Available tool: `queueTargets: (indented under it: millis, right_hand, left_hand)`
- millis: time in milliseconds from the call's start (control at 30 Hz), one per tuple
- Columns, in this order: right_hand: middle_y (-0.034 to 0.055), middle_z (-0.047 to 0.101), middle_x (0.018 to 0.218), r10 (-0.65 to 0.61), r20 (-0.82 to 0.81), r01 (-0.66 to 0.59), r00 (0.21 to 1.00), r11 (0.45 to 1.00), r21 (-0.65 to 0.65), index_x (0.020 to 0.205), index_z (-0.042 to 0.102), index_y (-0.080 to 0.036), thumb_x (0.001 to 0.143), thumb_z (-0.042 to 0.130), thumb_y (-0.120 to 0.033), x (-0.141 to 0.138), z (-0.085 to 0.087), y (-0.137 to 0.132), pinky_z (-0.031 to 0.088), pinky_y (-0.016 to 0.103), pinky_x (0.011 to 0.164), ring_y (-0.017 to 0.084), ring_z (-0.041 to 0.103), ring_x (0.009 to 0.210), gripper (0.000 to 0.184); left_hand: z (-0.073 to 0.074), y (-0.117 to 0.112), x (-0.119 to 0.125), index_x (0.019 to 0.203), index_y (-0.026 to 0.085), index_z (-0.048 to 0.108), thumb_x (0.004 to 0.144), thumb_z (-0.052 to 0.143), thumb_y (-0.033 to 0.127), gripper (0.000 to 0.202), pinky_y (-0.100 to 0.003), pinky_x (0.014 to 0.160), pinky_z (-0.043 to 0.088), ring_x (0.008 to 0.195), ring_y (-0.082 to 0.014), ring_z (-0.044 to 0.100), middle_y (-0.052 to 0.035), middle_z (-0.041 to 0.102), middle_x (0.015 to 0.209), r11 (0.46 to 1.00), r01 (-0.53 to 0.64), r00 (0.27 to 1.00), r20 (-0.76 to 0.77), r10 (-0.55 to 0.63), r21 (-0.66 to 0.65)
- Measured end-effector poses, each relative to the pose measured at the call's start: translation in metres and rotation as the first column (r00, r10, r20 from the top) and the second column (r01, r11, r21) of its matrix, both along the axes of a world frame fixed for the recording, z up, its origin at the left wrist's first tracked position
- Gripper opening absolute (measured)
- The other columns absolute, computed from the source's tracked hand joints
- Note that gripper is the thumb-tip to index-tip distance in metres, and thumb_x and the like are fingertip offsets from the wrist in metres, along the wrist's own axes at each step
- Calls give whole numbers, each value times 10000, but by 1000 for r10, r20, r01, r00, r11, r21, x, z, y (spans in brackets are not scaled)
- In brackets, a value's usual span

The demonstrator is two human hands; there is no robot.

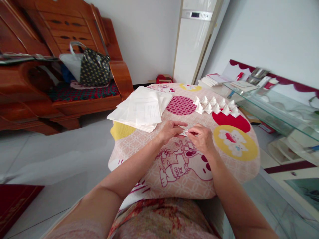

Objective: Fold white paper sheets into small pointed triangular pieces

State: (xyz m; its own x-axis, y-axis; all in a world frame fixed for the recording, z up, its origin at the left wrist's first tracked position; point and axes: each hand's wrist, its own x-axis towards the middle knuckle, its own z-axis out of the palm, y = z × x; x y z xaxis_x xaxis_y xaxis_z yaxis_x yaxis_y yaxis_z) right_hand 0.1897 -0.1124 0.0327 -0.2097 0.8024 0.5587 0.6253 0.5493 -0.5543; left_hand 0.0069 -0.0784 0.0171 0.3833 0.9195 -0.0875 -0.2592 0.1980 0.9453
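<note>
Above the middle of the cloth-covered table, a small folded piece of white paper (184, 132) is held between both hands. My left hand (171, 131) grips its left side, with the index finger stretched out above it. My right hand (200, 137) pinches its right end between thumb and fingers. Much of the paper is hidden by the fingers. Behind and to the right, several pointed folded paper pieces (216, 106) stand in two rows. To the left lies a loose stack of white paper sheets (139, 109), some with faint print.
The table wears a pink patterned tablecloth (149, 159). Along its right side runs a glass shelf (276, 106) with a metal container and a red-and-white cup (270, 83). A wooden bench (92, 103) carrying a patterned bag (96, 68) stands at the left.
</note>
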Motion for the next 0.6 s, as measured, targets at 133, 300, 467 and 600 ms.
queueTargets:
  millis: [133, 300, 467, 600]
  right_hand:
    - [64, 713, 835, 23, -4, -23, 1000, 1000, -7, 727, 748, -229, 840, 675, -207, -1, 1, 1, 496, 337, 748, 213, 654, 785, 137]
    - [43, 710, 750, 83, -92, -93, 992, 990, -107, 688, 715, -219, 809, 658, -201, -1, -1, 3, 490, 324, 702, 202, 641, 732, 135]
    - [7, 674, 620, -1, -268, -70, 963, 964, -255, 638, 714, -205, 762, 709, -271, -1, -5, 4, 440, 295, 592, 161, 573, 587, 141]
    - [-2, 637, 549, -49, -303, -49, 952, 951, -305, 592, 705, -192, 708, 721, -295, -3, -4, 4, 396, 275, 532, 138, 525, 524, 157]
  left_hand:
    - [2, 0, 0, 1051, 106, 753, 741, 688, 23, 327, -294, 712, 629, 650, -113, 673, 9, 696, 684, 1000, 4, 1000, -28, -5, -30]
    - [2, 0, 0, 1047, 109, 751, 725, 675, -2, 349, -305, 715, 629, 643, -116, 660, 15, 694, 667, 999, 13, 999, -44, -15, -45]
    - [1, 0, -1, 1034, 116, 760, 720, 697, -3, 342, -292, 699, 628, 622, -114, 662, 17, 689, 647, 996, 48, 998, -24, -50, -75]
    - [3, -1, -1, 1027, 106, 762, 715, 694, -18, 343, -281, 703, 629, 626, -121, 689, 2, 708, 664, 992, 67, 997, -22, -70, -105]
